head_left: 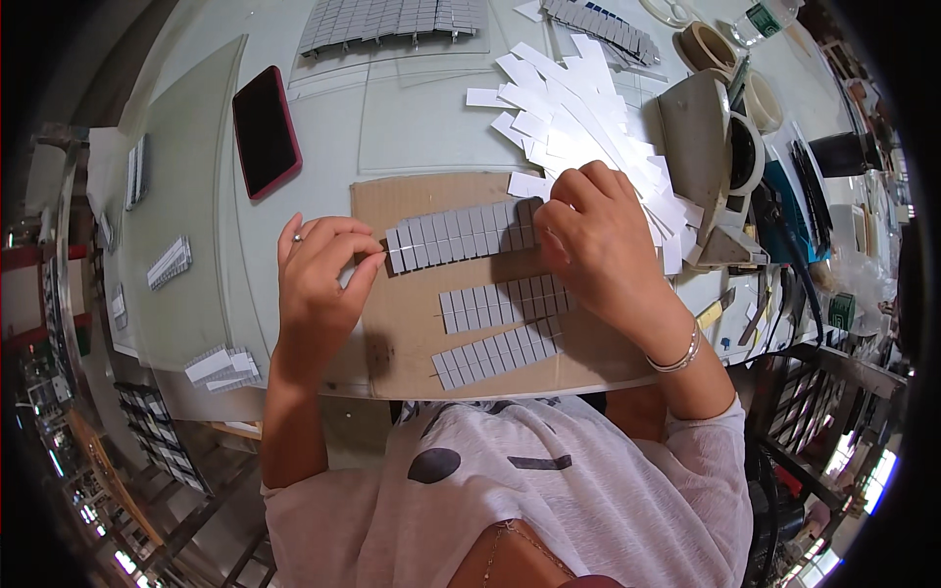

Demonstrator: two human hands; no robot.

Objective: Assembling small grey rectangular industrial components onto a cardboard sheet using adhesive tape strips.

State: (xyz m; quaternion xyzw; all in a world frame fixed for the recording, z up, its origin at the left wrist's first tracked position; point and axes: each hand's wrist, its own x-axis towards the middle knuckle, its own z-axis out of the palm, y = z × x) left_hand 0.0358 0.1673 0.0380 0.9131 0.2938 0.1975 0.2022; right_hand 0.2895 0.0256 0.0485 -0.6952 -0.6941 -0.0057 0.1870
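A row of narrow grey plates (456,235), crossed by a thin line like a wire, lies slightly tilted on a brown cardboard sheet (392,343). At its left end, my left hand (321,269) pinches thumb and forefinger together on the row's tip. My right hand (598,230) is curled over the right end, fingers closed; what sits between them is hidden. Nearer to me are two shorter rows of the same plates, a middle row (500,304) and a near row (498,353). Thin ends stick out at their left sides.
White paper strips (578,118) are heaped beyond my right hand, beside a beige tape dispenser (696,147). A red-edged phone (265,132) lies at left. Far back stands a block of grey plates (392,24). Small plate bundles (170,263) lie on glass (186,186). A yellow-handled cutter (716,309) rests right.
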